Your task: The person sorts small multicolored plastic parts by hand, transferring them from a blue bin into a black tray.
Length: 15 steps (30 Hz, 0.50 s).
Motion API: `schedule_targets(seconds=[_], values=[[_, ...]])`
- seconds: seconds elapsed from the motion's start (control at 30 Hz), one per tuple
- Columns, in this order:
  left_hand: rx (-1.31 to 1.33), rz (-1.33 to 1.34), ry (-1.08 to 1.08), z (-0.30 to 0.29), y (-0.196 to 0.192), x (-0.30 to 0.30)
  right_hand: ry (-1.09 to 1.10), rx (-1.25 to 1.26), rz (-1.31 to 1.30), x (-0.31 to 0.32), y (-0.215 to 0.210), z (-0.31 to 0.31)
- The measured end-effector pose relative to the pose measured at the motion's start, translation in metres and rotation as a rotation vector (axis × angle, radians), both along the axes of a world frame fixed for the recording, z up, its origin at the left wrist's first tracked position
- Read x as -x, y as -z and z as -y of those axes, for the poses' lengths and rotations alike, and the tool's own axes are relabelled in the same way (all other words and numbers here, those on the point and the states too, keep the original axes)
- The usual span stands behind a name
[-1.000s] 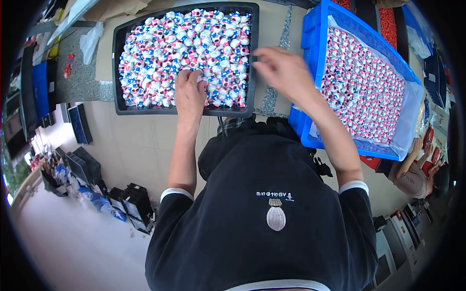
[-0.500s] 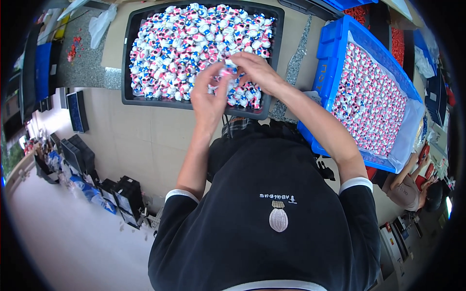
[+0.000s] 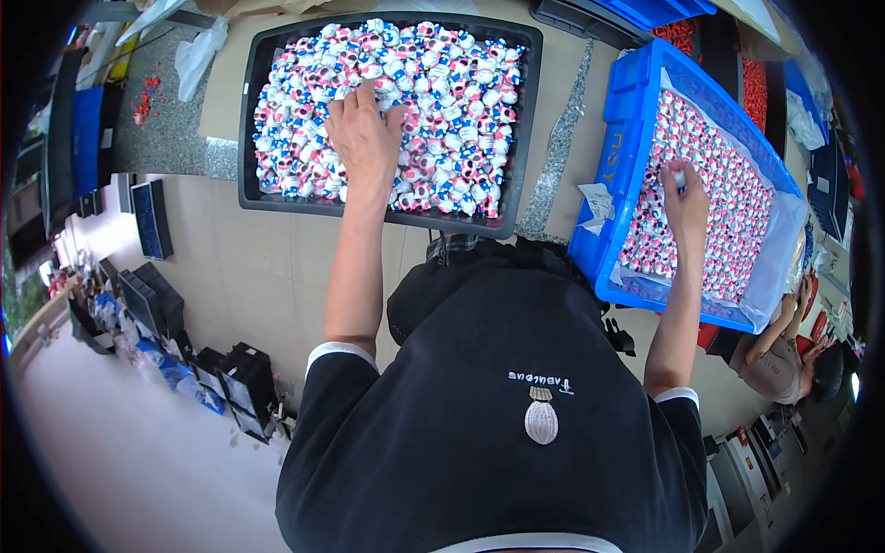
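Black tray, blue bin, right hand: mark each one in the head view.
black tray (image 3: 525, 120), head view, on its bare right wall.
blue bin (image 3: 616, 157), head view, on its left outer wall.
right hand (image 3: 687, 205), head view, on the back of the hand.

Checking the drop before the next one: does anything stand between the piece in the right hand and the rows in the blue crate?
Nothing visible does. The right hand holds a small piece directly over the rows in the blue crate, whose top is open.
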<state>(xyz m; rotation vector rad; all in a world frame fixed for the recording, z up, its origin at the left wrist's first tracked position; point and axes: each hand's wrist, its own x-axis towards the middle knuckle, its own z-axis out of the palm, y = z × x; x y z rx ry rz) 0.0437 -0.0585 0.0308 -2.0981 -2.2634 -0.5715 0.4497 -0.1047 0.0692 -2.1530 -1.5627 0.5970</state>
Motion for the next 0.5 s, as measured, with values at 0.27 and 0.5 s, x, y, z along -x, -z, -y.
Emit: schedule_targets(seconds=[0.27,0.5], values=[[0.013,0.074,0.003,-0.012,0.008,-0.006,-0.128,0.107,0.322,-0.038,0.06,0.036],[-0.064,0.564,-0.05,-0.004,0.01,0.002,-0.181,-0.174,0.215,0.044,-0.039,0.002]])
